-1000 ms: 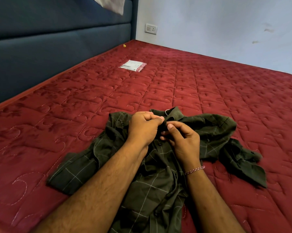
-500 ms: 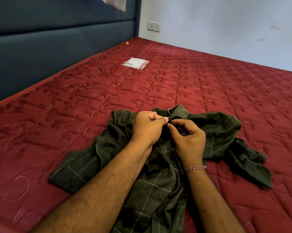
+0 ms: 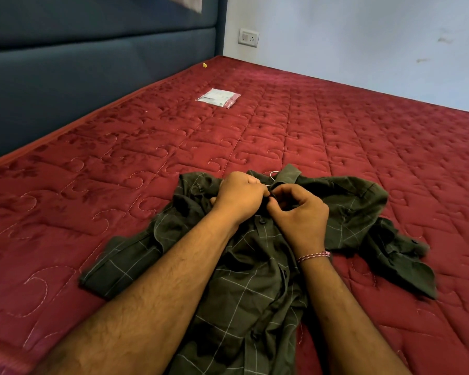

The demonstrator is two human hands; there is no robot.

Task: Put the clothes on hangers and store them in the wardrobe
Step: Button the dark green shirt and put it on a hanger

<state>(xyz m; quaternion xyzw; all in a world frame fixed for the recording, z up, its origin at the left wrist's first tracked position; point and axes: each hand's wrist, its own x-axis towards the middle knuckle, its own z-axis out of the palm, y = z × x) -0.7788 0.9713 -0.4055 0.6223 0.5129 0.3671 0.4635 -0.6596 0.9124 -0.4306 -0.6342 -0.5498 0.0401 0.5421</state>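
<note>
A dark olive checked shirt lies crumpled on the red quilted mattress, collar pointing away from me. A thin metal hanger hook pokes out at the collar; the rest of the hanger is hidden inside the shirt. My left hand grips the shirt's front edge just below the collar. My right hand pinches the opposite front edge beside it, thumb and fingers curled at the top button. Both hands meet at the placket.
A dark blue padded headboard runs along the left. A small white plastic packet lies farther up the mattress. A pale wall with a switch socket stands behind. No wardrobe is in view.
My hands have stayed at the shirt's collar, the fingers working closer together at the top button. The view has shifted slightly; the shirt lies as before.
</note>
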